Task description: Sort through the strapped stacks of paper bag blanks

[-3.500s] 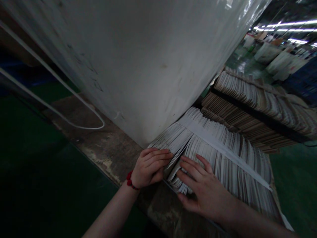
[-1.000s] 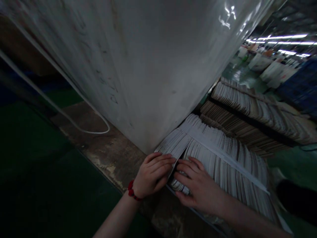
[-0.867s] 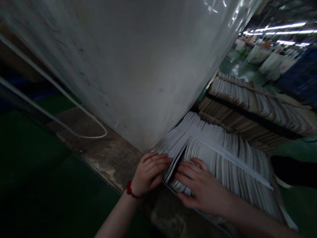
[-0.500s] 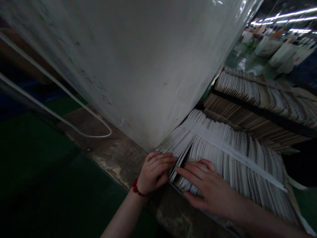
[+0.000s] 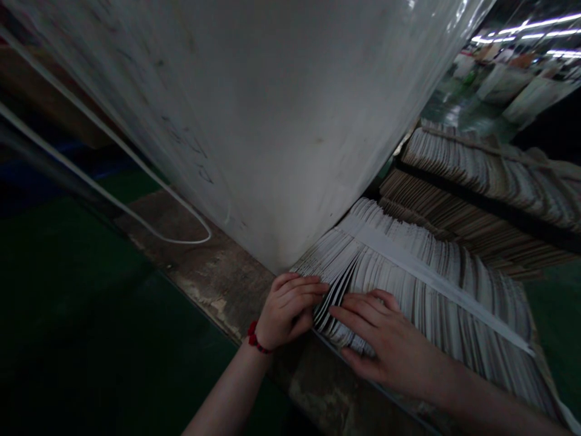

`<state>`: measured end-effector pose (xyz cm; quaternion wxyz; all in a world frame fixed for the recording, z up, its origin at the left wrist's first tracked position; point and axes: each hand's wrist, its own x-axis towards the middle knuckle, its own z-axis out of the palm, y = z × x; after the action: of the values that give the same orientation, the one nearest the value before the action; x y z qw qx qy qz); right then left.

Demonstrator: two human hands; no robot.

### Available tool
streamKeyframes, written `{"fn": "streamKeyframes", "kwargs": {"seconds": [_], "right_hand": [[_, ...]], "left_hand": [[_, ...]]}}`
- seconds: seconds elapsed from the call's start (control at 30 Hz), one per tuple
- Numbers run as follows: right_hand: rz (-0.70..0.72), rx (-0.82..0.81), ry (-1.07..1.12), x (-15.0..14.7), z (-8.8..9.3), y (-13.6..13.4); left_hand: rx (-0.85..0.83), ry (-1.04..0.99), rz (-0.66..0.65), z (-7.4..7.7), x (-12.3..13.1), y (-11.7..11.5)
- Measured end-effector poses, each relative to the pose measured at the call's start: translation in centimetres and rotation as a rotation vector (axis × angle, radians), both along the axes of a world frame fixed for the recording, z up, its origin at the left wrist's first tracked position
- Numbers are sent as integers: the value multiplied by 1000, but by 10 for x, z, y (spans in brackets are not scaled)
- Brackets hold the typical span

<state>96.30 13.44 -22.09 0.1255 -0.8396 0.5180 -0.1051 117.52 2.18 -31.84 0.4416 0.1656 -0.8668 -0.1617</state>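
A long row of thin paper sheets (image 5: 408,272) stands on edge, packed tight, with a flat white strap (image 5: 422,272) running over the top. Near its left end the sheets fan apart and leave narrow dark gaps. My left hand (image 5: 293,306), with a red bracelet (image 5: 255,338) at the wrist, curls its fingers over the edges of the leftmost sheets, thumb below. Just right of the gap, my right hand (image 5: 381,339) rests on the sheets with its fingers stretched out and thumb apart. The undersides of both hands' fingers are hidden.
A large whitish plastic-wrapped bulk (image 5: 272,121) towers right behind the row. Both rest on a worn wooden board (image 5: 204,272) above a green floor (image 5: 68,315). A white cord loop (image 5: 181,241) hangs at left. More strapped sheet stacks (image 5: 490,175) stand at right.
Several sheets have spread apart at the gap between my hands, so the fan looks wider. My hands stay at the same part of the row; the view has shifted slightly.
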Motion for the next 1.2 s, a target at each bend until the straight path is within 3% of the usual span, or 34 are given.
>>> {"fn": "streamKeyframes", "kwargs": {"seconds": [1.2], "right_hand": [[-9,-34,67,3,1,-2]], "left_hand": [[-3,42,-1,3,-4,1]]}}
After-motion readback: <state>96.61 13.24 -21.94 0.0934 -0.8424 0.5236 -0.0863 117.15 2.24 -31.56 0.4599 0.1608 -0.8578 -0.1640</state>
